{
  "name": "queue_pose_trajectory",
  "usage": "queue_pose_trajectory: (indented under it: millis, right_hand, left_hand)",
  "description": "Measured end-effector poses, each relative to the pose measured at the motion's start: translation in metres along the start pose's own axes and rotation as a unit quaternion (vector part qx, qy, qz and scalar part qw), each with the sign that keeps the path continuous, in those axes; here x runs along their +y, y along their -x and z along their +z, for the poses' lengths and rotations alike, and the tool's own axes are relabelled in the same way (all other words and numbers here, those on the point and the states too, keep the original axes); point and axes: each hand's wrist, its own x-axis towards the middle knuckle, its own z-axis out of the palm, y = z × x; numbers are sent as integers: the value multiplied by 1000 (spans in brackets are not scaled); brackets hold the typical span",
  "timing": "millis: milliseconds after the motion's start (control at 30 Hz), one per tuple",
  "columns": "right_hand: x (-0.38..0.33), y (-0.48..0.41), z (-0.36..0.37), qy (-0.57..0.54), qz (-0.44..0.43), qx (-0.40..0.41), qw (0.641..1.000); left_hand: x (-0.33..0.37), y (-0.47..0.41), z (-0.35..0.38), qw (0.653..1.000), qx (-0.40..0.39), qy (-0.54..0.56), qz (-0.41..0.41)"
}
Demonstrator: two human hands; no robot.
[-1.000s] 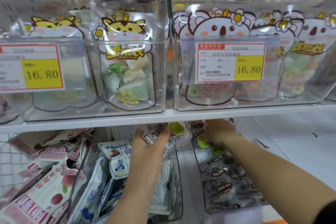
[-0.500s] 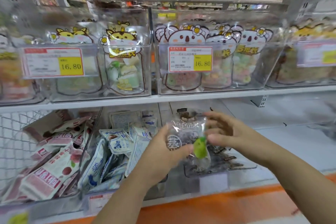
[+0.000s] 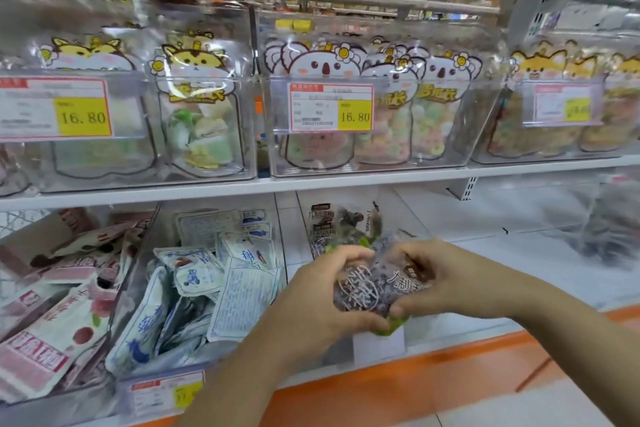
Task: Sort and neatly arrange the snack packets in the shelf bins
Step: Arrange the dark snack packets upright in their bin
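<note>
— Where can a hand get through?
— Centre right of the frame: the lower shelf [image 3: 502, 253] lies bare between the dark-packet bin [image 3: 379, 348] and a blurred clear bin [image 3: 609, 236] at the right edge.
— Overhead?
— The upper shelf board [image 3: 346, 180] caps it. At lower left, blue-and-white packets [image 3: 207, 288] crowd their bin.

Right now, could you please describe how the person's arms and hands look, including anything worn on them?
The left hand and right hand are both bare: no gloves, and no rings show. The left forearm and right forearm are bare too, with no sleeve, watch or bracelet in view up to the picture's edge. No markings are visible on them.
</note>
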Motion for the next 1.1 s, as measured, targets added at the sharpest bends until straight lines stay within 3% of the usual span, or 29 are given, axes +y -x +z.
queue_pose_trajectory:
  millis: [67, 233, 300, 400, 467, 533, 600, 700, 933, 1100]
  right_hand:
    - [4, -7, -2, 31, -6, 37, 999]
    - [13, -50, -1, 67, 3, 227, 972]
    - [24, -78, 5, 74, 1, 245, 967]
    - [50, -113, 10, 105, 37, 186, 976]
    - [60, -127, 9, 152, 70, 82, 983]
    - [63, -141, 10, 229, 90, -30, 969]
    - [57, -158, 14, 306, 105, -93, 941]
    - [52, -182, 23, 340, 127, -128, 923]
    - [63, -193, 29, 336, 111, -126, 927]
    - [64, -191, 30, 278, 158, -153, 935]
  left_hand:
    - [-3, -4, -7, 999, 29, 1, 13]
    - [-27, -20, -40, 979, 197, 37, -21]
    - [-37, -26, -45, 978, 202, 12, -48]
    - [-46, -32, -42, 987, 151, -41, -49]
    - [-48, -35, -38, 989, 115, -87, -37]
    - [-50, -38, -36, 987, 104, -116, -26]
    - [-51, -40, -36, 987, 108, -117, -20]
    - [-54, -42, -38, 988, 105, -114, -19]
    - [-56, -40, -46, 989, 105, -104, -14]
    - [-57, -37, -45, 987, 103, -118, -17]
